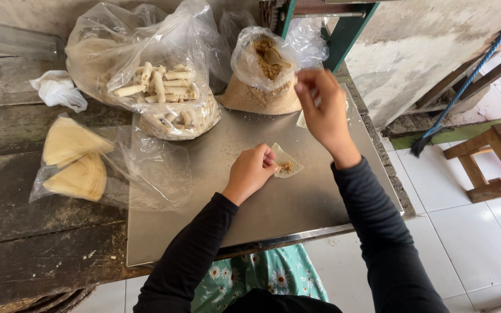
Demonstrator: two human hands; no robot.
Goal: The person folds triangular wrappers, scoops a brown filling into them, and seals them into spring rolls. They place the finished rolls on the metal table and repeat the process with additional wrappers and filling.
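My left hand [253,170] rests on the metal sheet [273,208], its fingertips pressing the edge of a small pale wrapper [288,156] with a bit of brown crumbly filling on it. My right hand [322,110] hovers above and behind the wrapper, fingers pinched together, just in front of an open clear bag of brown crumbly filling [265,87] with a scoop inside. Whether the pinched fingers hold any filling is too small to tell.
A large clear bag of rolled pale sticks [163,93] stands at the back. A bag of stacked triangular wrappers [73,162] lies on the dark wooden table [24,232] at left. A crumpled white bag [59,90] sits behind. A wooden stool [491,165] and broom [436,130] stand at right.
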